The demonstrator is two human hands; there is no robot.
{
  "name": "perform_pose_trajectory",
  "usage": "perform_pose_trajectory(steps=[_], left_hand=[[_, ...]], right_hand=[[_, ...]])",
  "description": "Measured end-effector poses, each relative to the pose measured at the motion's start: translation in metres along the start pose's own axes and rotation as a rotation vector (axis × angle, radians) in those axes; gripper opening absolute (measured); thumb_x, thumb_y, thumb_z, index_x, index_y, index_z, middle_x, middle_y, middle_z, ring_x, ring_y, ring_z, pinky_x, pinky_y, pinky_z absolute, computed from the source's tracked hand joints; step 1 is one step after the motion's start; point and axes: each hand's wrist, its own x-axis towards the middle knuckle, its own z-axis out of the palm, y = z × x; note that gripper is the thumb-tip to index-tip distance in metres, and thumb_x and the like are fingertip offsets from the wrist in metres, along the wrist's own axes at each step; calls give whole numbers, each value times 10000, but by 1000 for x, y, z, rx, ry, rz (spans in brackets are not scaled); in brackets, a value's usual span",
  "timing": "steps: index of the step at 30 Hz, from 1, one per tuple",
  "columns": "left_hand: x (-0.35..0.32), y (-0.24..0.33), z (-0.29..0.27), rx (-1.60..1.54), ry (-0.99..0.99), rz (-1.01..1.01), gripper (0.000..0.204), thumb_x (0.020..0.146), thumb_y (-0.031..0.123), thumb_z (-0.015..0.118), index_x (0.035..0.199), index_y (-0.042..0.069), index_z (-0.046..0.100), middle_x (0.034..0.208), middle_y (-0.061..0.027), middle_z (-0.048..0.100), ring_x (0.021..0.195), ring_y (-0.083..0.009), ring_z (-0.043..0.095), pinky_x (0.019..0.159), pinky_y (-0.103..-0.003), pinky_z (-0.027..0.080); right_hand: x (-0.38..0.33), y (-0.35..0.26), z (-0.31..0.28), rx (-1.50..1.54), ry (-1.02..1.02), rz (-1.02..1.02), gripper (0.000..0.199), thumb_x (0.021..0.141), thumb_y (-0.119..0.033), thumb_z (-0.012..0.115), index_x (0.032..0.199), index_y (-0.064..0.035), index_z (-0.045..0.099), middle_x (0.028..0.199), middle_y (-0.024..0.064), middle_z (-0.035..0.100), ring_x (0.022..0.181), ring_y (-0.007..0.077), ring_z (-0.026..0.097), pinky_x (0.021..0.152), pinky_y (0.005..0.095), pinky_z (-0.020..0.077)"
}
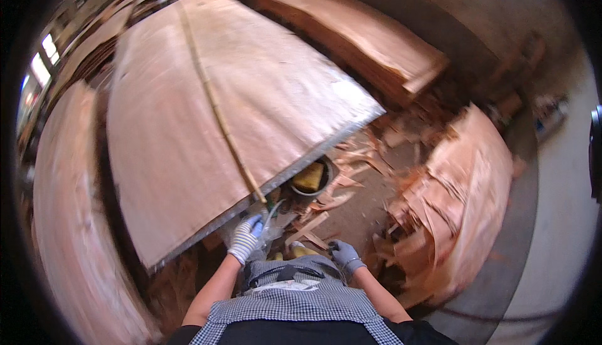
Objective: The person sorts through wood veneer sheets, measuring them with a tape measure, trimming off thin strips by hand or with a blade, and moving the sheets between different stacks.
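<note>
Gloves cover both hands. The left hand (245, 237) grips the near end of a long stick (216, 110) that lies across the top sheet of a veneer stack (188, 132), at its near edge. The right hand (345, 255) hangs low by the apron (295, 295), fingers loosely curled, holding nothing. Just beyond the stack edge stands a bucket (311, 179) with a yellow block inside. Veneer scraps (451, 207) pile up to the right

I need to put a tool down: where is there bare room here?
The veneer sheet on the big stack is bare either side of the long stick. The floor by the bucket is crowded with wood scraps.
</note>
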Motion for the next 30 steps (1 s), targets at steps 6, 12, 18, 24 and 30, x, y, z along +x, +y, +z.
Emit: perform_pose_trajectory(steps=[6,12,18,24,30], left_hand=[[-101,-7,0,-95,175,-334,297,859,211,540,1086,29,600,1007,-170,636,919,-257,628,783,-331,476],[-197,-71,20,-493,314,-594,263,899,131,509,1122,7,571,912,-44,620,711,-99,556,623,-216,463],[-212,-59,8,-247,262,-443,234,884,108,508,1066,-1,606,951,-83,656,839,-137,606,765,-257,482],[-290,-71,-26,-30,303,-541,297,850,282,526,1027,72,638,994,-165,631,925,-313,607,825,-372,475],[-359,-81,-43,-56,574,-723,250,842,187,561,1013,19,635,947,-146,660,854,-220,640,768,-308,486]], right_hand=[[64,-26,-6,-428,-313,-398,235,810,-226,529,980,-78,596,892,196,626,792,350,612,686,400,484],[116,-112,-2,-443,-187,-642,200,808,-181,493,952,-62,564,854,225,618,792,404,592,673,476,456],[113,-142,40,-136,-34,-652,183,800,-153,583,966,-77,592,885,181,628,831,353,609,697,394,484],[121,-234,49,-349,331,-664,234,805,-168,540,1014,-79,597,923,212,577,850,390,560,742,445,457],[153,-274,72,-574,212,-572,311,826,-257,551,1065,-61,521,946,233,553,845,413,563,704,482,466]])
